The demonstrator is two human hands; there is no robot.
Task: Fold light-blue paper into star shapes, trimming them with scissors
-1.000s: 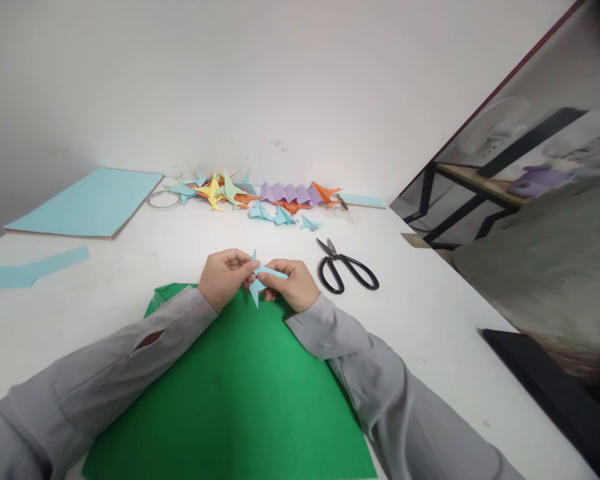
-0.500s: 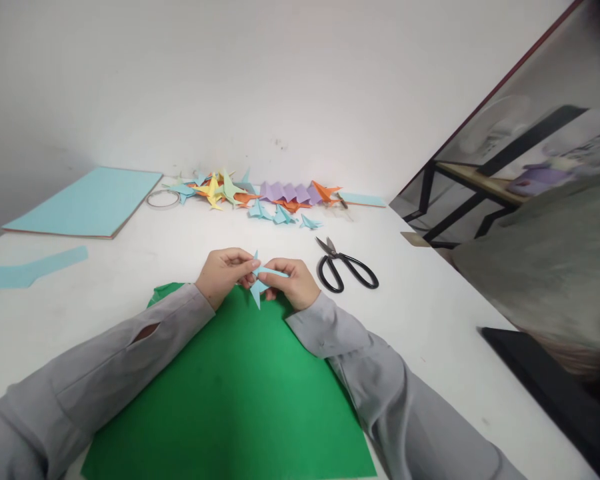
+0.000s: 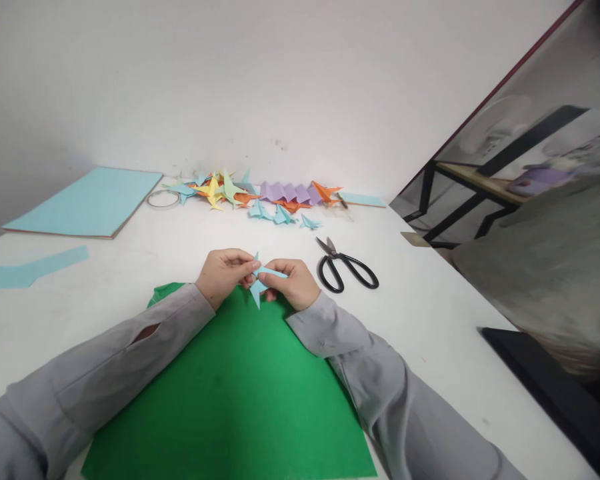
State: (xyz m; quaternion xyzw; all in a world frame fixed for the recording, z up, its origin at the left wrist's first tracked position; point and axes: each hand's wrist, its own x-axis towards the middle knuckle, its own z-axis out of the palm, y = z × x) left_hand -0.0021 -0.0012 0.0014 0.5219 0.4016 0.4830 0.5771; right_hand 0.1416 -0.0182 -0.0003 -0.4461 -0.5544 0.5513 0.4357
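A small light-blue folded paper figure with pointed ends is pinched between both hands, over the far edge of a green sheet. My left hand grips its left side with thumb and fingers. On the other side, my right hand holds it near the middle, thumb on top. Fingers cover part of the folds. Black-handled scissors lie slightly spread on the white table, to the right of my right hand.
Along the wall lie several colourful folded paper figures and a purple pleated paper. At left are a stack of blue paper, a blue offcut and a wire ring. A dark flat object sits at the right edge.
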